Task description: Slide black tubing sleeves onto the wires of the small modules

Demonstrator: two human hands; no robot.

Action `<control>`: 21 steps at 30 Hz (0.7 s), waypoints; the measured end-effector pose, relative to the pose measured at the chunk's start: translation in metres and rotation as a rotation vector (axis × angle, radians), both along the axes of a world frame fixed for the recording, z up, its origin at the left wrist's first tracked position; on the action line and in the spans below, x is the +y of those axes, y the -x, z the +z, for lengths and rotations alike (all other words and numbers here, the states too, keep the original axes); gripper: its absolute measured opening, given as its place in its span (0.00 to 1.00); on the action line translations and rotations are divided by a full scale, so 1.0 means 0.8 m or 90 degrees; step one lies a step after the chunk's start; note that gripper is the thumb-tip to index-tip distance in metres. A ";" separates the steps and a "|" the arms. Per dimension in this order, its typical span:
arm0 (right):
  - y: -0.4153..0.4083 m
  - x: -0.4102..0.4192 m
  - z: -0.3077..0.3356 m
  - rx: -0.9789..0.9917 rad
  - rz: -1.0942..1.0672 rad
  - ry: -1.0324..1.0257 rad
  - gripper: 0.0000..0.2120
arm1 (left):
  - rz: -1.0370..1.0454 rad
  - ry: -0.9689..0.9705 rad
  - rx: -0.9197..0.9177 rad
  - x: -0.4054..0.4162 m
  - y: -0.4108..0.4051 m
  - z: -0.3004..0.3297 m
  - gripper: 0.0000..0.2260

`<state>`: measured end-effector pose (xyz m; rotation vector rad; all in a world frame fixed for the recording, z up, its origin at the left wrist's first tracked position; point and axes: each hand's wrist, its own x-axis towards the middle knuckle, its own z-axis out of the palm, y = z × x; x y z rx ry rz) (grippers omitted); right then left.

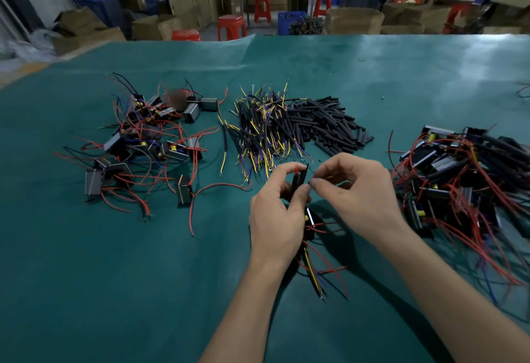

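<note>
My left hand (276, 216) grips a black tubing sleeve (299, 180) upright between thumb and fingers, a red wire tip showing at its top. Below that hand hangs a small module (311, 223) with red, yellow and blue wires trailing toward me. My right hand (354, 187) is beside the sleeve, thumb and forefinger pinched close to it; what they pinch is too small to tell. A heap of loose black sleeves (329, 124) lies behind my hands.
A pile of small modules with red wires (149, 144) lies at the left. A bundle of sleeved yellow and blue wires (261, 130) sits in the middle. Another module pile (459, 179) fills the right. All rest on a green mat (114, 276). Boxes and red stools stand beyond.
</note>
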<state>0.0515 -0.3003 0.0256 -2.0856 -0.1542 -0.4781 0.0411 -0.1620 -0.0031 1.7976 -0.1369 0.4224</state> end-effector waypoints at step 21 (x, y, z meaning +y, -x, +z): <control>-0.002 -0.015 0.012 0.271 0.080 -0.295 0.05 | -0.004 0.034 -0.017 0.001 0.004 0.004 0.13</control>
